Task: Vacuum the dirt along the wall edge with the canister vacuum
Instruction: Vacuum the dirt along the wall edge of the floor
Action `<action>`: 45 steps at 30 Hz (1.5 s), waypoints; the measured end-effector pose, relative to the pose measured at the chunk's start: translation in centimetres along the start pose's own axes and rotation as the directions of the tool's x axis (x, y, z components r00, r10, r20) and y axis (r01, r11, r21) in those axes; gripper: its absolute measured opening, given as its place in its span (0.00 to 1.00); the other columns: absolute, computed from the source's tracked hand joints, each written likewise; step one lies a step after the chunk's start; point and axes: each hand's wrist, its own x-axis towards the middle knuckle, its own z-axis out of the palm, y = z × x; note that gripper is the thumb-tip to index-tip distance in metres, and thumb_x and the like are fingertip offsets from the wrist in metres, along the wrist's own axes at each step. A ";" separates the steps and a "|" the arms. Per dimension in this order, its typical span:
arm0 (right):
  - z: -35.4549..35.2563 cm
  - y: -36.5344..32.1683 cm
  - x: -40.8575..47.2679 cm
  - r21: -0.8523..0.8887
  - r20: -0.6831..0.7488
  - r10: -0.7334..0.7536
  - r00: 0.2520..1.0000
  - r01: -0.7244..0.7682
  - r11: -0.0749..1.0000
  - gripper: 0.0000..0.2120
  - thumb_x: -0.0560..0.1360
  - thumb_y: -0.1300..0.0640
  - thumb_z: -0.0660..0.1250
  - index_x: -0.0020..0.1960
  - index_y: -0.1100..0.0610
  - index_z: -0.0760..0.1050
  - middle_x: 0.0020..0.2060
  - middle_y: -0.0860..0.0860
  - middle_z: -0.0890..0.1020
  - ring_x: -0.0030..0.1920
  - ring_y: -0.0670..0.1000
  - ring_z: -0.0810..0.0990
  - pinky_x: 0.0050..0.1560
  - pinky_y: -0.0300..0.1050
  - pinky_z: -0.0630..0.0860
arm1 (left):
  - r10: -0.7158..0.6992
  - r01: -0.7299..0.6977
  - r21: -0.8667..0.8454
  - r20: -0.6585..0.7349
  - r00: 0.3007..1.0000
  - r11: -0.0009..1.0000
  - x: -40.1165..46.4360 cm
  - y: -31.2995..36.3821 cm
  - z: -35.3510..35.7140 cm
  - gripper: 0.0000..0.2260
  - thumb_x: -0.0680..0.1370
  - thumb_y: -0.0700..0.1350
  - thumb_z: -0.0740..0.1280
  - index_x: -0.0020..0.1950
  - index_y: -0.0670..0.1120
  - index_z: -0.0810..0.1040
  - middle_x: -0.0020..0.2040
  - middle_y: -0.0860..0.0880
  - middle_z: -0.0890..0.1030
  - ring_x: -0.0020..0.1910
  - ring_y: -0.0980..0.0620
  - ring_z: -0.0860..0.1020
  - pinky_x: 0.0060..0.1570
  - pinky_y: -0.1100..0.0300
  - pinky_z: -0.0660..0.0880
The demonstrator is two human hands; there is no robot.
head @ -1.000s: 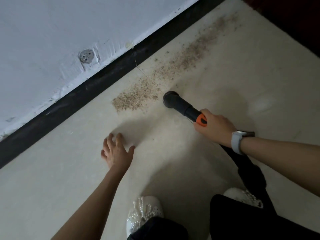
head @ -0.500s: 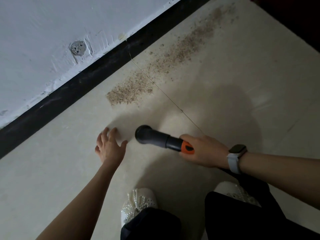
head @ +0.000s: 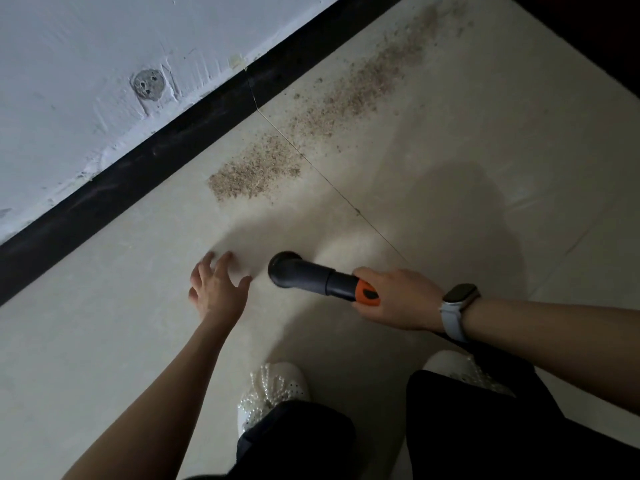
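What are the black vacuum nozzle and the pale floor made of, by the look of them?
The black round-mouthed vacuum nozzle looks like moulded plastic with a matte finish and an orange plastic collar. The pale beige floor looks like smooth polished tile, going by the thin joint line and soft sheen; stone or ceramic is unclear.

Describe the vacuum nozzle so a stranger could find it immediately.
Start at the black skirting board under the white wall, then cross the pale floor past the dirt. The vacuum nozzle is the black tube with an orange collar, gripped by the right hand.
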 end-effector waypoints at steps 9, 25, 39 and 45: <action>0.3 -2.9 -0.2 -0.110 0.084 -0.162 0.983 0.171 0.979 0.18 0.76 0.45 0.61 0.60 0.53 0.66 0.44 0.53 0.79 0.36 0.53 0.71 0.35 0.43 0.66 | -0.078 0.073 -0.072 -0.071 0.994 0.995 0.0 -3.0 -1.1 0.20 0.78 0.43 0.66 0.70 0.47 0.70 0.73 0.46 0.64 0.71 0.42 0.60 0.66 0.42 0.61; -0.2 0.3 -0.6 -0.165 0.129 -0.112 0.985 0.133 0.977 0.17 0.74 0.45 0.63 0.61 0.48 0.68 0.37 0.48 0.76 0.33 0.51 0.72 0.32 0.42 0.67 | -0.081 0.078 -0.051 -0.055 0.995 0.996 -0.5 -2.9 -0.8 0.21 0.78 0.46 0.64 0.71 0.49 0.68 0.74 0.46 0.61 0.73 0.43 0.56 0.67 0.43 0.58; -2.0 5.9 -2.4 -0.045 -0.072 0.091 0.993 -0.094 0.995 0.19 0.76 0.46 0.63 0.64 0.50 0.67 0.37 0.48 0.74 0.31 0.49 0.71 0.27 0.39 0.62 | 0.194 -0.195 0.129 0.013 0.981 0.972 -0.7 2.0 1.0 0.25 0.78 0.49 0.65 0.73 0.49 0.64 0.76 0.44 0.57 0.75 0.42 0.52 0.70 0.42 0.55; -2.5 6.6 -2.5 0.004 -0.150 0.187 0.971 -0.188 0.982 0.18 0.75 0.47 0.64 0.63 0.50 0.68 0.38 0.49 0.74 0.35 0.54 0.73 0.30 0.43 0.63 | 0.313 -0.339 0.246 0.141 0.939 0.908 -0.9 4.4 2.7 0.31 0.77 0.56 0.64 0.76 0.50 0.56 0.78 0.44 0.50 0.76 0.41 0.47 0.71 0.41 0.51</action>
